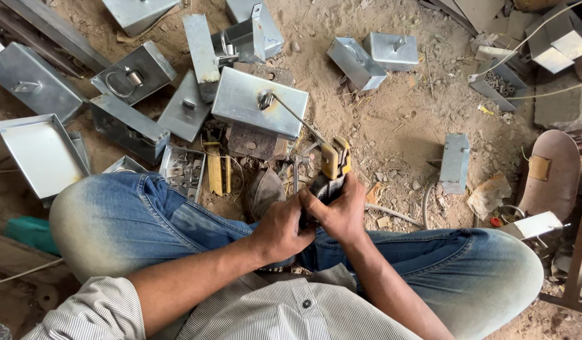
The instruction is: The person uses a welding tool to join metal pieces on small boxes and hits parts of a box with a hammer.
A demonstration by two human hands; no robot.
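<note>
- Yellow-handled pliers (333, 165) stick up between both hands, above the lap, lower handles hidden in the grip.
- Left hand (279, 228) and right hand (342, 211): fingers curled tight around them.
- Steel boxes (259, 101) litter the sandy floor (391, 113).

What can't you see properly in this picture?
- Head view: the lower part of the yellow-handled tool is covered by the left hand and the right hand.
- The metal box at top right is cut off by the picture's edge.
- Small parts in the open tray are too tiny to tell.
</note>
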